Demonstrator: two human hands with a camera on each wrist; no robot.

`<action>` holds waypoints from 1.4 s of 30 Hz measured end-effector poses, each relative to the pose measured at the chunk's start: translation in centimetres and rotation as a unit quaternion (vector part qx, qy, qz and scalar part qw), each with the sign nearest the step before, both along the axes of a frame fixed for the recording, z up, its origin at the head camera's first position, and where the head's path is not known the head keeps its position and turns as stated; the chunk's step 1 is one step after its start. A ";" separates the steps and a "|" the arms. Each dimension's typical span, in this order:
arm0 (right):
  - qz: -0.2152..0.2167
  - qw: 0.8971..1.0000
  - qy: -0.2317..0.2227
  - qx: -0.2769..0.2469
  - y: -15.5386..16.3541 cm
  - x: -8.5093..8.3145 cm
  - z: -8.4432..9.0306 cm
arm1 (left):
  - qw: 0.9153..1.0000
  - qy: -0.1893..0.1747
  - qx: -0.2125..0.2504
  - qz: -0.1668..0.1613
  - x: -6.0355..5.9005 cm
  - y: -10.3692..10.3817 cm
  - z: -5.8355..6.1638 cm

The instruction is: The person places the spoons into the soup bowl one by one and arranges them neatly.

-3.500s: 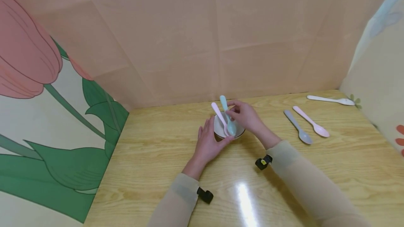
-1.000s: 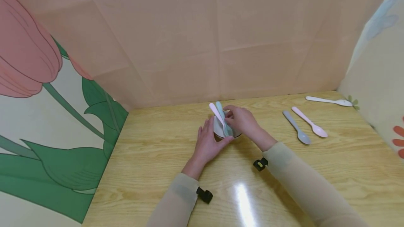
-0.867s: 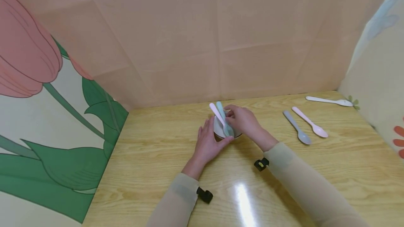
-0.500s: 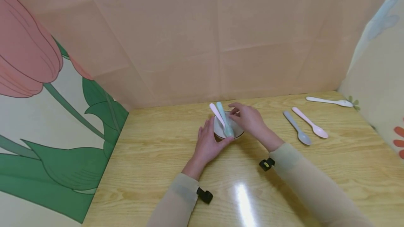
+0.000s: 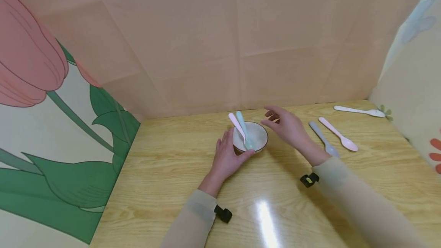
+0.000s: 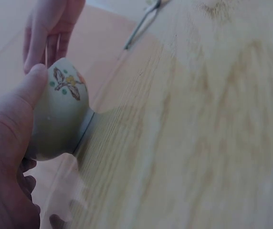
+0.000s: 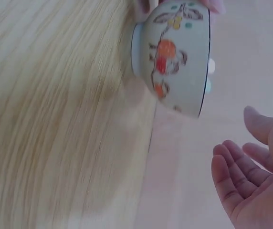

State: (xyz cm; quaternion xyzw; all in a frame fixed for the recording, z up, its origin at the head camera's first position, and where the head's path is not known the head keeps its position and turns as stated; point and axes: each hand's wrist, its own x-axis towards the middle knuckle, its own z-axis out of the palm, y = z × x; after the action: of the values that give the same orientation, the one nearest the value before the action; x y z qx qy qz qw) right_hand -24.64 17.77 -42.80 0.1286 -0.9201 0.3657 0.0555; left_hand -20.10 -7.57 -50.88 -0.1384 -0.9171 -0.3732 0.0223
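Note:
A white bowl [image 5: 260, 135] with a dark rim stands on the table; painted flowers and leaves show on its outside in the right wrist view. My left hand [image 5: 227, 156] grips the bowl's left side, thumb along the near rim and fingers round the far side. Two spoons lean inside it with handles over the back-left rim: a pink spoon [image 5: 235, 122] and a light teal spoon [image 5: 241, 121]. Right of the bowl, my right hand [image 5: 287, 127] hovers above the table with loosely bent fingers and nothing in them.
On the right of the wooden table [image 5: 165, 171] lie a grey spoon [image 5: 320, 135], partly behind the right forearm, a pink spoon [image 5: 335, 131], and a white utensil [image 5: 358, 109] farther back. A peach-coloured backdrop [image 5: 193, 49] rises behind the table.
Earlier my right hand lowered the teal spoon into the bowl beside the pink one. It has since let go and moved right, away from the bowl. My left hand stays put.

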 end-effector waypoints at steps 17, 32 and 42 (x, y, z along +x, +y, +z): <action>0.004 0.998 0.070 0.002 6.7 -0.4 0.3 | 1.000 0.006 0.007 0.002 0.1 -0.2 -0.1; -0.024 0.998 0.046 0.034 13.1 -0.8 -0.6 | 1.000 0.010 0.013 -0.002 0.2 -0.2 -0.2; -0.055 0.995 0.064 0.056 16.7 -1.1 -0.8 | 1.000 0.013 0.015 -0.006 0.3 -0.2 -0.2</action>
State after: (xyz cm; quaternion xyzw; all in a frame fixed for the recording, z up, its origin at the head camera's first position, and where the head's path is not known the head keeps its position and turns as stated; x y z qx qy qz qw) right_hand -25.72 34.50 -43.64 0.1041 -0.9394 0.3008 0.1271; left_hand -19.81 -7.73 -51.09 -0.1480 -0.9101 -0.3856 0.0345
